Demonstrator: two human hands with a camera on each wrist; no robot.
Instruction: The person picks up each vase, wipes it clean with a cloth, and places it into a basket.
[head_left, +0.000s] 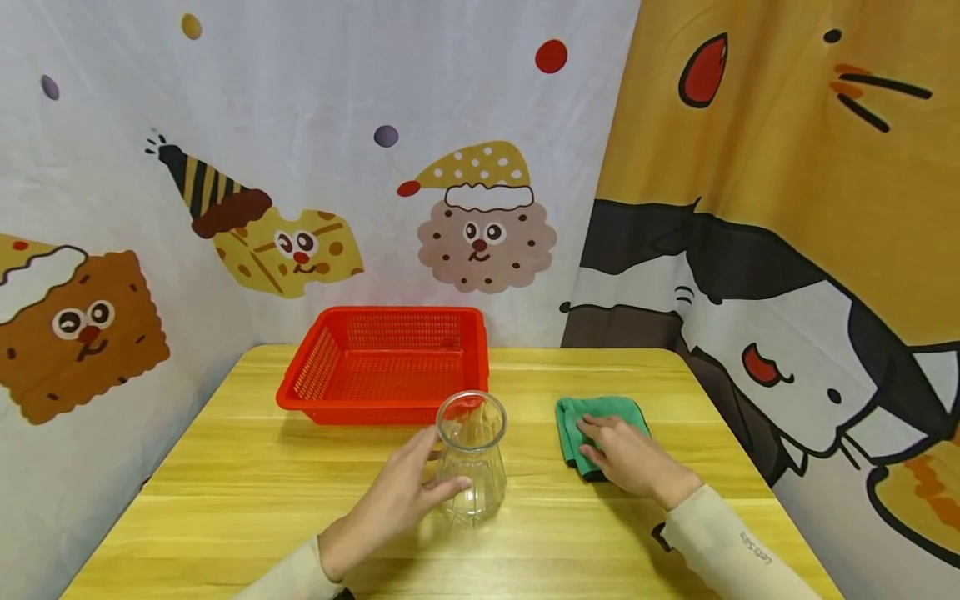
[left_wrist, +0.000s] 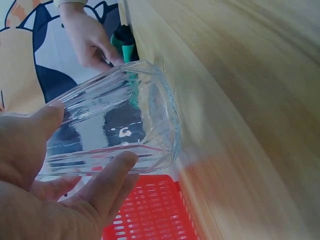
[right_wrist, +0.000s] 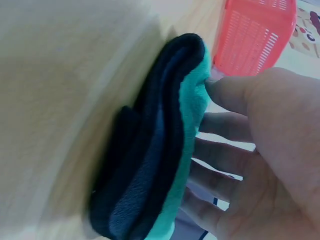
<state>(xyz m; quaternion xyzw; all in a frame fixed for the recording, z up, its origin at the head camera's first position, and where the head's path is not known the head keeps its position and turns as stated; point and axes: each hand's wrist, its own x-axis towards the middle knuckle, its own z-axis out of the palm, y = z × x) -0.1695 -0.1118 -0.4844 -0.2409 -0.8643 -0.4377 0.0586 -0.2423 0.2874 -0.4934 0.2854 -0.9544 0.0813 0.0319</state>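
Note:
A clear glass vase (head_left: 480, 479) with a round rim and faceted sides stands upright near the middle of the wooden table. My left hand (head_left: 401, 487) holds it from the left, thumb on the near side and fingers around the far side. In the left wrist view, the faceted base of the vase (left_wrist: 145, 117) is right at the tabletop. Over on the right lies a folded green cloth (head_left: 611, 408) with dark edging. My right hand (head_left: 633, 454) rests on top of it, its fingers extended; the right wrist view shows fingertips along the cloth's green upper face (right_wrist: 192, 100).
Behind the vase and to its left sits a red perforated plastic basket (head_left: 397, 412). The wooden table (head_left: 247, 492) ends at a cartoon-printed curtain (head_left: 480, 100) at the back and sides.

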